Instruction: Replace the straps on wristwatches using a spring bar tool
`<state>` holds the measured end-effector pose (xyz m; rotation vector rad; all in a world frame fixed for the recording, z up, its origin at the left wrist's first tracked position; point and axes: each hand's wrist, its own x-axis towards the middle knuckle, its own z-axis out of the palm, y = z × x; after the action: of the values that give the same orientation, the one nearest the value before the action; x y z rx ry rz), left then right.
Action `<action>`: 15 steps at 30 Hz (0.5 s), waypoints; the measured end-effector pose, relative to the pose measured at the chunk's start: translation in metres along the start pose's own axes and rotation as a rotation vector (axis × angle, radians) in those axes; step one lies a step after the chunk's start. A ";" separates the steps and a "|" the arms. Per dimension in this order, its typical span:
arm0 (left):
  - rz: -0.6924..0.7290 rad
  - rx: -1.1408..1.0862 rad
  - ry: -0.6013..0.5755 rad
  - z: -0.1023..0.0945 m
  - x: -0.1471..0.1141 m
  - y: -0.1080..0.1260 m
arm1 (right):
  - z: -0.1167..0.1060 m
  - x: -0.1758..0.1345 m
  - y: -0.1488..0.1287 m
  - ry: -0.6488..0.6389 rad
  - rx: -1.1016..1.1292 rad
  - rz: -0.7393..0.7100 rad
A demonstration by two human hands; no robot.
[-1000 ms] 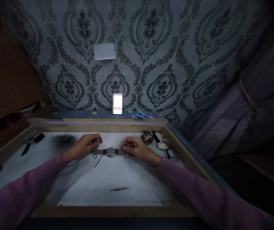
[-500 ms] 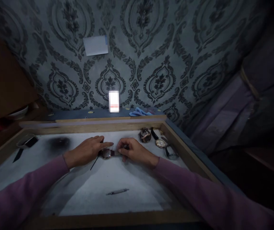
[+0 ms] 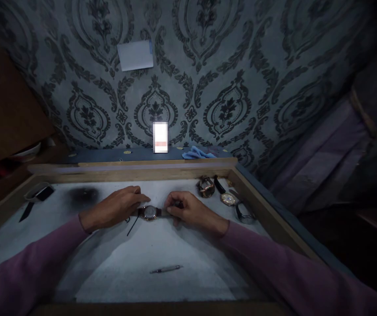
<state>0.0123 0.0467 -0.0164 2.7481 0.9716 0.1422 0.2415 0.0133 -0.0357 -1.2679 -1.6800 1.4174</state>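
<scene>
A wristwatch [image 3: 149, 213] with a round, shiny case and dark strap lies on the white sheet between my hands. My left hand [image 3: 114, 207] rests at its left, index finger stretched out toward the watch and the other fingers partly hidden. A thin black strip [image 3: 133, 226] sticks out below that hand. My right hand [image 3: 190, 210] is closed in a pinch at the strap's right end. Something dark and a greyish strip show at its fingers, too dim to name. A slim metal spring bar tool [image 3: 166, 269] lies nearer to me.
A wooden tray frame [image 3: 132, 173] surrounds the sheet. Several watches lie at the right, including a gold-dial watch [image 3: 228, 199]. A pale watch [image 3: 41, 192] lies far left. Behind the frame are a blue cloth [image 3: 197, 152] and a bright, pixelated upright rectangle [image 3: 160, 137].
My left hand has drawn back slightly to the left, its index finger uncovering more of the watch. My right hand keeps its pinch. The whole view has shifted a little.
</scene>
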 end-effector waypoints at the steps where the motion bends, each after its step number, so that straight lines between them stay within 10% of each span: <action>1: -0.001 -0.014 0.004 -0.001 -0.001 0.000 | 0.000 0.000 0.001 0.000 -0.001 -0.007; 15: 0.122 -0.124 0.017 -0.011 0.012 0.005 | 0.001 0.004 0.007 -0.021 0.004 -0.044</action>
<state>0.0224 0.0525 -0.0042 2.6955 0.7717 0.2385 0.2412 0.0163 -0.0434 -1.2108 -1.7083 1.4125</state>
